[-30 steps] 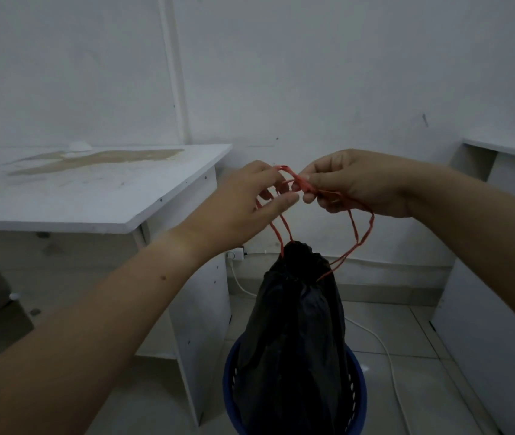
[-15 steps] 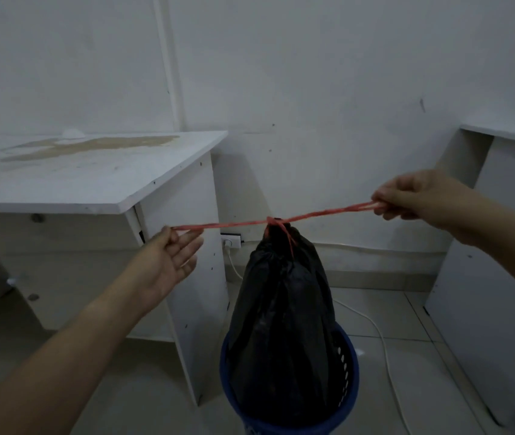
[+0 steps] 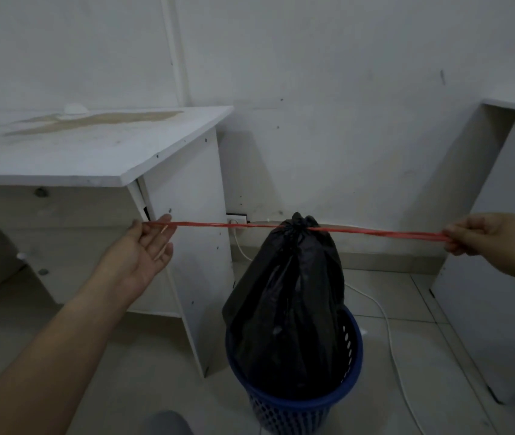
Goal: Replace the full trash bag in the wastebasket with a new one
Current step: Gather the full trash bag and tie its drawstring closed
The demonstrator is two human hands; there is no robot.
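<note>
Now the red drawstring [image 3: 375,231] is stretched taut, pulled wider than a moment ago: left grip [image 3: 143,249] pinches one end, right grip [image 3: 482,235] curls round the other. The black trash bag [image 3: 293,293], cinched shut, stands in the wastebasket [image 3: 355,346], seemingly ready to lift.

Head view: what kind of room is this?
Likely a sparse office or study room: a white desk, a second desk on the right, a wall socket with a white cable, tiled floor.

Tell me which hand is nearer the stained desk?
Left. The left hand is by the desk; the right hand is beyond the trash bag. Both hold the drawstring.
</note>
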